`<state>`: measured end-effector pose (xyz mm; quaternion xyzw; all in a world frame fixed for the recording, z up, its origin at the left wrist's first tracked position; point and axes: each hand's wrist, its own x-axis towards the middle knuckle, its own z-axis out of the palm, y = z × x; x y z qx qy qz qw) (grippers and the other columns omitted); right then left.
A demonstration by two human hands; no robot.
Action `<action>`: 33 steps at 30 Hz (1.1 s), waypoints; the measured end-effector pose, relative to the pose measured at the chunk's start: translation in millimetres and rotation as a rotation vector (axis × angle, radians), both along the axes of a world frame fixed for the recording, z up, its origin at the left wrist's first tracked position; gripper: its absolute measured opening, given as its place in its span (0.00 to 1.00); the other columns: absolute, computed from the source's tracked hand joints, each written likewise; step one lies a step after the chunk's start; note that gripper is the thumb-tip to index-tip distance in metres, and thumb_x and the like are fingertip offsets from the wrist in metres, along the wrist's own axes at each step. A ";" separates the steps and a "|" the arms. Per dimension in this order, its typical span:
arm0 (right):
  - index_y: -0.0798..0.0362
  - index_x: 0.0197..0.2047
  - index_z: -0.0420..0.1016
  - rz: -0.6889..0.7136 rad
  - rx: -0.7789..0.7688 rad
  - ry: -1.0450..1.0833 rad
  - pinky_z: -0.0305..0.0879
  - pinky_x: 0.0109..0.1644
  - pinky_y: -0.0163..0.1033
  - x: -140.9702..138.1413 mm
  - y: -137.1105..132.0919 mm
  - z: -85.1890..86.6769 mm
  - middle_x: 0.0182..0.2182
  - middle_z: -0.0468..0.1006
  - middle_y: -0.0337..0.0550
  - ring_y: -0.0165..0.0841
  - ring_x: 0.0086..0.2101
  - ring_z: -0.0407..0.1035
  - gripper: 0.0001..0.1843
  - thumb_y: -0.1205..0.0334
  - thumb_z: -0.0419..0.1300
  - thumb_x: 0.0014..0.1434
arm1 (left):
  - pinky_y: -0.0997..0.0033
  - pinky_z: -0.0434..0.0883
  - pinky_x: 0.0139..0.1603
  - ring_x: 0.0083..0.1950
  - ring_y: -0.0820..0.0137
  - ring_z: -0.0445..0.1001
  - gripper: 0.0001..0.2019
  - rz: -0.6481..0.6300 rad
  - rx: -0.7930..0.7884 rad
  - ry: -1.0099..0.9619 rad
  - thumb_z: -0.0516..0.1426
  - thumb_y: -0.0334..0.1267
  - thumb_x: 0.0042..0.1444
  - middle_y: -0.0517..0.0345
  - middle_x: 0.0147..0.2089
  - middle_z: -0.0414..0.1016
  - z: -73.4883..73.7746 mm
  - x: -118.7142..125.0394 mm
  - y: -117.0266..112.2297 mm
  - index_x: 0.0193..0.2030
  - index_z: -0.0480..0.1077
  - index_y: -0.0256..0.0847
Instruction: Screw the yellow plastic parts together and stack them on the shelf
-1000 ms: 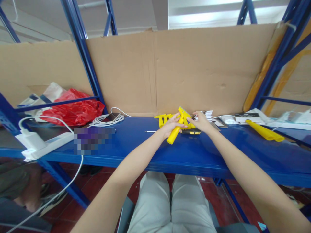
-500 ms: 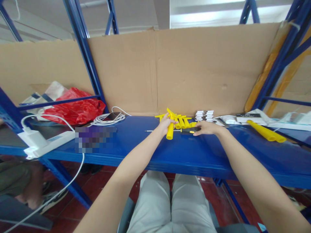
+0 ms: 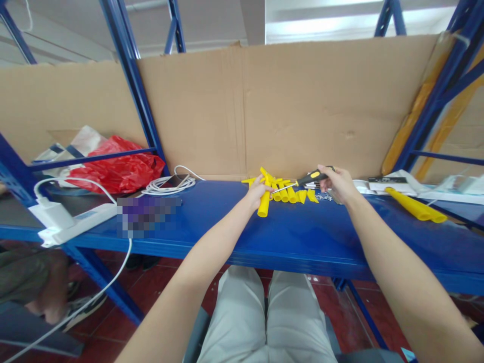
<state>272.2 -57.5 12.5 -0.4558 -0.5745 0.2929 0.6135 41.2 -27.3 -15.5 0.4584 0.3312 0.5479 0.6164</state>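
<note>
My left hand [image 3: 258, 190] is closed around a yellow plastic tube [image 3: 263, 205] with a flared, hollow lower end, held tilted over the blue shelf. In my right hand [image 3: 338, 182] is a screwdriver [image 3: 312, 177] with a black and yellow handle, gripped at the handle's end. Its metal shaft slopes down to the left, and the tip is close to the yellow tube by my left fingers; whether it touches I cannot tell. Behind and between the hands lies a row of several similar yellow parts [image 3: 291, 195]. Small clear or metal bits lie under my right hand, partly hidden.
The blue shelf [image 3: 287, 237] has a cardboard sheet [image 3: 302, 111] along its back. To the right lie more yellow tubes [image 3: 416, 205]. On the left are a coiled white cable [image 3: 162, 186], a red plastic bag [image 3: 117, 166] and a white power strip [image 3: 83, 222]. Another person's leg shows lower left.
My right hand has lifted the screwdriver off the shelf, raised its handle, and brought the shaft across toward the yellow tube. My left hand has stayed nearly still.
</note>
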 end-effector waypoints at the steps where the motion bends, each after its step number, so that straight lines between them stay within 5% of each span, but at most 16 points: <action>1: 0.51 0.20 0.67 -0.013 0.020 0.034 0.57 0.16 0.33 -1.3 0.2 0.2 0.11 0.66 0.36 0.27 0.13 0.59 0.27 0.36 0.68 0.44 | 0.83 0.63 0.19 0.25 0.76 0.72 0.37 -0.005 0.006 0.000 0.57 0.14 0.38 0.54 0.46 0.77 -0.6 0.5 -0.1 0.57 0.65 0.45; 6: 0.52 0.25 0.67 0.034 -0.005 0.194 0.56 0.16 0.31 -8.3 -1.5 2.0 0.12 0.65 0.35 0.27 0.14 0.61 0.25 0.40 0.71 0.46 | 0.83 0.63 0.18 0.25 0.76 0.72 0.37 0.001 0.018 -0.020 0.56 0.14 0.37 0.58 0.41 0.77 -1.2 0.8 1.2 0.56 0.66 0.46; 13: 0.53 0.29 0.70 0.199 0.032 0.288 0.66 0.24 0.30 -18.5 -0.4 2.0 0.24 0.75 0.36 0.25 0.22 0.67 0.29 0.49 0.79 0.31 | 0.84 0.62 0.19 0.26 0.76 0.72 0.40 0.007 0.033 -0.037 0.56 0.14 0.37 0.54 0.47 0.76 1.2 -1.9 4.0 0.59 0.64 0.47; 20: 0.51 0.25 0.65 0.070 0.089 0.140 0.56 0.16 0.32 -19.0 0.0 -0.7 0.14 0.66 0.35 0.26 0.15 0.61 0.31 0.34 0.71 0.41 | 0.84 0.62 0.19 0.27 0.76 0.73 0.43 0.000 0.029 -0.027 0.55 0.14 0.37 0.52 0.50 0.76 1.0 -0.8 3.7 0.63 0.62 0.49; 26: 0.48 0.26 0.61 -0.073 0.132 0.268 0.53 0.15 0.34 -8.9 6.4 2.7 0.13 0.60 0.32 0.28 0.13 0.57 0.32 0.26 0.62 0.46 | 0.83 0.62 0.17 0.28 0.73 0.75 0.45 0.023 -0.078 0.132 0.55 0.15 0.38 0.51 0.53 0.76 -3.9 2.7 2.0 0.65 0.59 0.51; 33: 0.48 0.24 0.54 -0.375 0.122 0.658 0.47 0.14 0.33 -7.2 -6.5 20.3 0.13 0.49 0.28 0.26 0.14 0.49 0.23 0.45 0.57 0.62 | 0.81 0.63 0.17 0.26 0.73 0.75 0.49 0.034 -0.086 0.170 0.55 0.14 0.35 0.50 0.56 0.74 -2.3 2.6 -1.8 0.68 0.57 0.51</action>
